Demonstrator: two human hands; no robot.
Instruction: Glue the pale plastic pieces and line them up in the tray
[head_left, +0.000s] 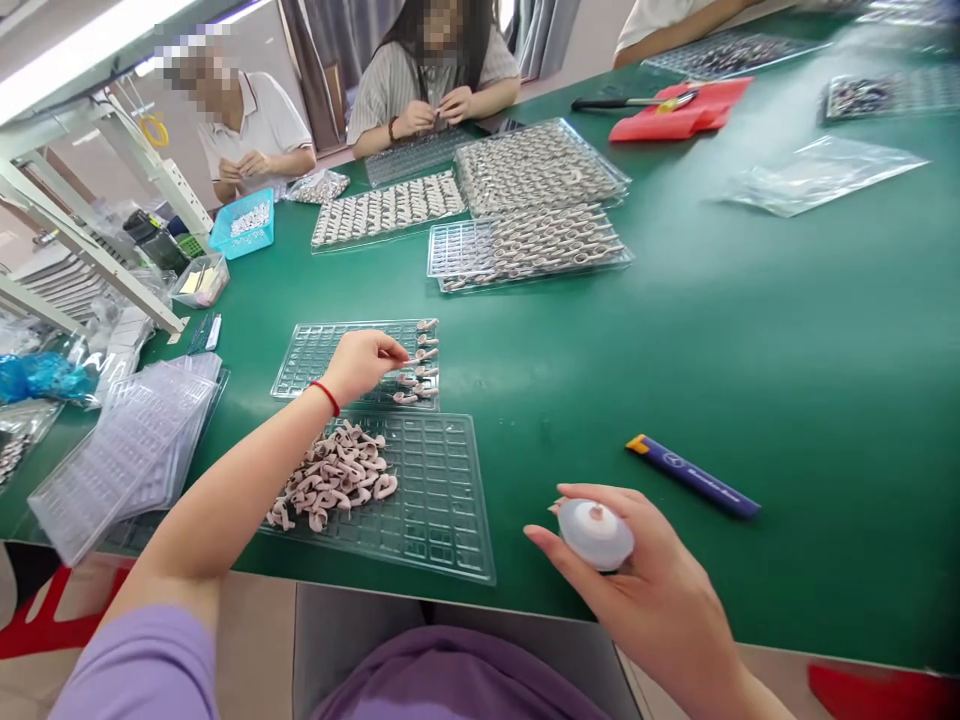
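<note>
My left hand [367, 362] is over a clear blister tray [315, 350], its fingertips pinched at a small pale curved piece by the tray's right side. Several such curved pieces [426, 342] sit in the right-hand columns of that tray. Nearer to me, a second clear tray [442, 500] bears a heap of loose pinkish-beige curved pieces [341, 470], partly behind my left forearm. My right hand [645, 570] is curled around a whitish, translucent rounded object [596, 533] with a small pinkish tip, held at the table's front edge.
A blue-and-yellow box cutter [694, 477] lies to the right on the green table [750, 360]. Filled trays [536, 165] stand further back; stacked empty trays [135, 440] lie left. A blue basket [244, 225] is at back left. Co-workers sit across the table, beside a red sheet [679, 120].
</note>
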